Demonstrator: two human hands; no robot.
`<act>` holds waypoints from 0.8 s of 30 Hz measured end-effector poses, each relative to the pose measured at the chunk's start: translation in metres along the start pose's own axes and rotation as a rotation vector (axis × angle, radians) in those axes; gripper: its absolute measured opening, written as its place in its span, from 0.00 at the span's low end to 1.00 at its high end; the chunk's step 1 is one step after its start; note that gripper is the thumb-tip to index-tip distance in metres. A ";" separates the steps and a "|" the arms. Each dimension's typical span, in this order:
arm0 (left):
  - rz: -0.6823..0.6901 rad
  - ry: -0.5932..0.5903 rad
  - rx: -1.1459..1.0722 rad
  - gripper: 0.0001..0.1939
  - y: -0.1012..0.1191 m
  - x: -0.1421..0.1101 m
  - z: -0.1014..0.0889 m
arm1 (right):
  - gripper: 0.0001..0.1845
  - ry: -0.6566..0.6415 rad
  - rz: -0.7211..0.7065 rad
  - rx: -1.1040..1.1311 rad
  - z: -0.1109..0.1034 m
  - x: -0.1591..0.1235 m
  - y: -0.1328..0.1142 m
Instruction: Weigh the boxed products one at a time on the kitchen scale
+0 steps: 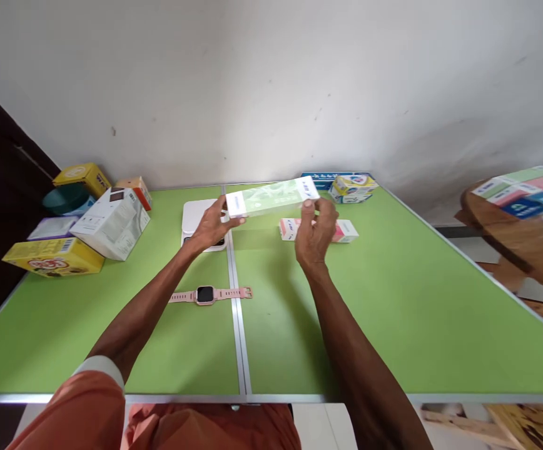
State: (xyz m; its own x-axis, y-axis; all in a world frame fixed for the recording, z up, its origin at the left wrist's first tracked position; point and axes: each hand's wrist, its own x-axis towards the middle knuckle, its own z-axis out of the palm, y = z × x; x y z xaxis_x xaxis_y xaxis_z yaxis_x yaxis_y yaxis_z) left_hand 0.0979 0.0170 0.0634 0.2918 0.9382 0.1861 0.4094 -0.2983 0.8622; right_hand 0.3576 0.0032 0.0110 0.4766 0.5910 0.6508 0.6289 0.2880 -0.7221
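A long white and pale green box (271,197) is held up above the table between my two hands. My left hand (213,224) grips its left end, the thumb along the lower edge. At the right end, my right hand (316,230) is closed on it with the thumb in front. Below and behind my right hand, a white and pink box (346,230) lies on the table, partly covered by that hand. Behind my left hand sits a white kitchen scale (199,215), its display partly hidden. A pink-strapped smartwatch (204,295) lies flat, nearer to me.
The green folding table (393,312) has a metal seam down its middle. Several boxes, including a yellow box (53,257) and a white box (112,224), stand at left with a teal bowl (69,199). Blue and yellow boxes (352,187) stand at the back. Right, a wooden stool (510,237) bears more boxes.
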 end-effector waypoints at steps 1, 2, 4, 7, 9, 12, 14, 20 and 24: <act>-0.002 0.042 0.001 0.31 -0.009 -0.006 -0.017 | 0.35 -0.048 0.011 0.039 0.015 -0.008 -0.011; -0.003 0.082 -0.002 0.32 -0.019 -0.012 -0.032 | 0.36 -0.099 0.027 0.077 0.030 -0.016 -0.021; -0.012 0.158 -0.017 0.36 -0.043 -0.020 -0.056 | 0.39 -0.194 0.062 0.141 0.059 -0.033 -0.037; -0.051 0.246 -0.027 0.40 -0.078 -0.029 -0.077 | 0.42 -0.300 0.083 0.182 0.093 -0.056 -0.048; -0.093 0.258 -0.036 0.40 -0.095 -0.034 -0.083 | 0.43 -0.343 0.083 0.175 0.106 -0.068 -0.048; -0.156 0.205 -0.090 0.42 -0.108 -0.040 -0.087 | 0.40 -0.384 0.083 0.151 0.114 -0.081 -0.043; -0.167 0.165 -0.119 0.44 -0.110 -0.042 -0.090 | 0.39 -0.400 0.079 0.146 0.114 -0.087 -0.039; -0.167 0.167 -0.156 0.54 -0.120 -0.045 -0.089 | 0.35 -0.430 0.073 0.135 0.111 -0.092 -0.030; -0.144 0.369 -0.188 0.53 -0.134 -0.049 -0.081 | 0.36 -0.460 0.082 0.139 0.110 -0.090 -0.027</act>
State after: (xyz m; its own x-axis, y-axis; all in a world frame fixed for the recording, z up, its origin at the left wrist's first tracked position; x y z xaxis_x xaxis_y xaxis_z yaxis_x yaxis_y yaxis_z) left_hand -0.0415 0.0254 -0.0230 -0.0986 0.9780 0.1840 0.2486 -0.1548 0.9562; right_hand 0.2302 0.0250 -0.0544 0.1804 0.8790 0.4415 0.4978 0.3055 -0.8117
